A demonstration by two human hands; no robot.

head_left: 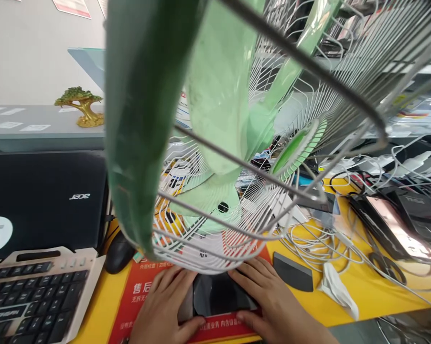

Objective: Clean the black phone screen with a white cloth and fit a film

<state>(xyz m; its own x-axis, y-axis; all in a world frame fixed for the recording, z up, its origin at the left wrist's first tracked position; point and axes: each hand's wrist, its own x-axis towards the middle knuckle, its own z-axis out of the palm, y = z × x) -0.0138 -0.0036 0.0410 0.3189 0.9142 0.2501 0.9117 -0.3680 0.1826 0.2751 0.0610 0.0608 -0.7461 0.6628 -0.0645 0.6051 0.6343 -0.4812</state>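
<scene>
Both hands hold one dark flat device [217, 294] at the near edge of the bench [366, 291]: left hand [165, 306] on its left side, thumb hooked along the near edge; right hand [269, 298] on its right side, fingers across the top, thumb on the near edge. Whether the device is lifted or lying flat cannot be told.

Head view, contents:
- Device: rests over a red mat [144, 291] printed with white characters, at the bench's near edge, middle.
- Fan [237, 143]: white wire cage, pale green blades, dark green rim very close to the camera; fills the upper middle and hangs over the hands.
- Bench surface: yellow, crowded.
- Near-left corner: keyboard [32, 296], black keys in a beige frame; black mouse [118, 255] just beside it, right.
- Left, behind the keyboard: closed black laptop [43, 200], round sticker on the lid.
- Right of the hands: small black slab [292, 272]; crumpled white cloth [335, 286]; loose white cables [319, 243].
- Far right: phones and dark cases [398, 224] among black leads.

Room:
- Grey counter [29, 126] behind the laptop, paper labels on top.
- Golden tree ornament [81, 105] on that counter.
- Pale wall [32, 48], posters at its top edge.
</scene>
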